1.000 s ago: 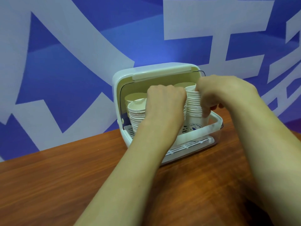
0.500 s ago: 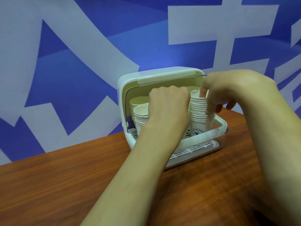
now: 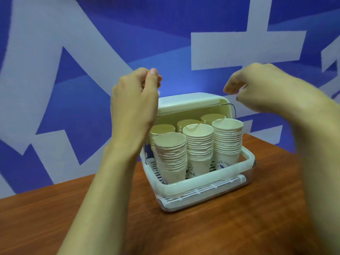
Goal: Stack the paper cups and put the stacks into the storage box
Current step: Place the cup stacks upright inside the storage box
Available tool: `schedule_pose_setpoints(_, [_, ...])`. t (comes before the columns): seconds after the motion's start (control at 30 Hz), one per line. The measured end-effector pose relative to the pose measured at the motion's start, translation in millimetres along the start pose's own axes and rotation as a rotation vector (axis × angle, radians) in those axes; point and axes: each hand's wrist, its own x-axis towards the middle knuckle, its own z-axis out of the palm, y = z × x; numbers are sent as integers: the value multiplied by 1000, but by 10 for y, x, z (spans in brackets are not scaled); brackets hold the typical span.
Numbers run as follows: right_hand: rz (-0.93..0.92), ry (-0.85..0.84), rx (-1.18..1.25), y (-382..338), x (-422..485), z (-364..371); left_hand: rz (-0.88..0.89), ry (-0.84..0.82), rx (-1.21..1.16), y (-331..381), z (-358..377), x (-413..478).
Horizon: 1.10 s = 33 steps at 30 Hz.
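Observation:
The cream storage box (image 3: 202, 183) stands on the table with its front open and its lid (image 3: 189, 101) raised. Inside stand several stacks of paper cups: three in front, the left stack (image 3: 171, 155), the middle stack (image 3: 198, 144) and the right stack (image 3: 228, 138), and three more behind them (image 3: 187, 123). My left hand (image 3: 136, 100) is raised in front of the lid's left corner, fingers curled, thumb against the fingers. My right hand (image 3: 257, 89) hovers above the lid's right corner, fingers curled downward. I see nothing held in either hand.
The brown wooden table (image 3: 55, 218) runs to a blue wall with large white shapes (image 3: 73, 70) right behind the box. The table's right edge slopes away behind the box at the right.
Both hands have let go of the cup stacks and risen out of the box to the level of the lid's corners. All the stacks now show.

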Motion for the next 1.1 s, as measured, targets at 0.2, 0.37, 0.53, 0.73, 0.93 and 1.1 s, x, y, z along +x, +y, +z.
schedule_pose_setpoints(0.2, [-51, -46, 103, 51, 82, 235, 77, -208, 132, -35, 48, -7])
schedule_pose_setpoints(0.37, [-24, -225, 2, 154, 83, 243, 329, -649, 458, 51, 327, -255])
schedule_pose_setpoints(0.53, [40, -427, -79, 167, 78, 296, 484, -664, 710, 36, 577, -437])
schedule_pose_setpoints(0.73, [91, -561, -122, 257, 112, 446, 371, -703, 582, 16, 563, -429])
schedule_pose_setpoints(0.93, [90, -625, -92, 284, 114, 499, 392, -696, 565, 44, 556, -443])
schedule_pose_setpoints(1.1, [97, -623, -86, 269, 112, 503, 372, -693, 548, -8, 548, -428])
